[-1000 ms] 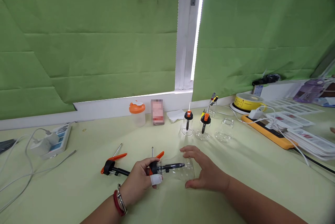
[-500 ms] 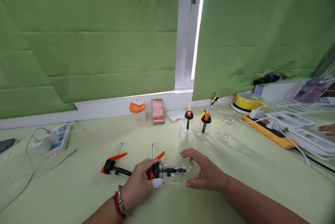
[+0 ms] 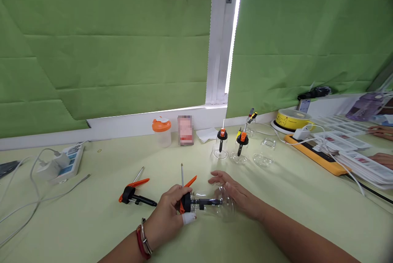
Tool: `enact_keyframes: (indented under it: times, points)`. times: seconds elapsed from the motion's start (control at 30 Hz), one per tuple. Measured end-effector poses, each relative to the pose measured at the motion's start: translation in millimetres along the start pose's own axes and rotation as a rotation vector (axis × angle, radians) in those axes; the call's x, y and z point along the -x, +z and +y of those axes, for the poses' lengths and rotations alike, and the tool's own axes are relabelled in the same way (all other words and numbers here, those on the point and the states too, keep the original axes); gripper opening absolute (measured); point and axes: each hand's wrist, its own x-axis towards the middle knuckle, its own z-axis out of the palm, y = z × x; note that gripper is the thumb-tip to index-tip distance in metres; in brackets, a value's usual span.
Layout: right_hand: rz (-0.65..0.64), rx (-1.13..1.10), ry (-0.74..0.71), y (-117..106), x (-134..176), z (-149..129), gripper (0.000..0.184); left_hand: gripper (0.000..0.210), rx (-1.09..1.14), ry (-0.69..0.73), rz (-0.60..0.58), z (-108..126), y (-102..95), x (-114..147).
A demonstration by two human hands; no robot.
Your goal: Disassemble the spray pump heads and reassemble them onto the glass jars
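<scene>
A clear glass jar [image 3: 211,214] lies on its side low over the table, its mouth toward my left. My left hand [image 3: 170,209], with white tape round one finger, grips the black cap [image 3: 186,202] at that mouth. The cap carries an orange lever, a thin metal rod pointing away from me and a black stem reaching into the glass. My right hand [image 3: 238,193] is around the jar's wide base, fingers along its far side; the contact is partly blurred. Left of my hands lies another black cap [image 3: 129,194] with an orange lever, rod and stem.
Two capped glass jars [image 3: 220,148] and an uncapped one [image 3: 262,159] stand toward the back. An orange-lidded cup [image 3: 161,132] is by the wall. Power strips with cables [image 3: 72,162] lie left and right. Another person's hand [image 3: 382,159] is at the right edge.
The jar and cap have shifted slightly right and toward me. My right hand has turned about the jar's base, its thumb no longer showing on the near side. Another person's hands show more at right.
</scene>
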Motion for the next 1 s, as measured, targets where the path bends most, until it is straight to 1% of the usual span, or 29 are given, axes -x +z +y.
enact_keyframes:
  times: [0.13,0.17,0.2,0.33,0.43,0.53,0.6,0.67,0.73,0.8,0.87,1.0]
  points:
    - [-0.053,-0.037,-0.040,-5.5,3.4,-0.2,0.078,0.048,0.045,-0.037,0.072,-4.6,-2.2,-3.3]
    - [-0.057,-0.048,-0.036,-6.6,3.9,1.3,0.080,0.049,0.056,-0.038,0.083,-5.9,-2.5,-3.7]
    - [-0.058,-0.063,-0.031,-7.3,4.1,2.9,0.078,0.049,0.066,-0.036,0.090,-7.1,-2.6,-3.8]
    - [-0.040,-0.148,0.018,-6.2,1.9,7.8,0.059,0.050,0.078,-0.029,0.089,-9.7,-1.3,-2.1]
    - [-0.023,-0.121,0.098,-3.9,-1.0,9.4,0.050,0.050,0.084,-0.050,0.079,-9.0,-0.3,-1.1]
    - [-0.011,-0.067,0.181,-3.2,-2.2,9.7,0.051,0.049,0.091,-0.065,0.072,-7.4,0.1,-1.5]
    - [0.003,-0.052,0.195,-3.9,-1.5,8.4,0.054,0.049,0.107,-0.064,0.077,-6.7,0.5,-2.2]
    - [0.005,-0.053,0.138,-5.1,0.1,5.9,0.056,0.048,0.135,-0.070,0.090,-6.5,0.9,-2.9]
    - [-0.012,-0.059,0.034,-6.1,1.9,3.6,0.066,0.049,0.178,-0.087,0.103,-6.6,1.0,-3.4]
    - [-0.037,-0.064,-0.033,-6.3,3.3,2.8,0.076,0.048,0.215,-0.104,0.102,-7.2,0.8,-3.7]
    - [-0.037,-0.084,-0.026,-5.5,3.6,4.4,0.073,0.048,0.214,-0.105,0.093,-8.3,0.8,-3.6]
    - [-0.014,-0.114,0.121,-1.9,0.8,11.1,0.056,0.050,0.123,-0.040,0.089,-10.7,2.4,-2.2]
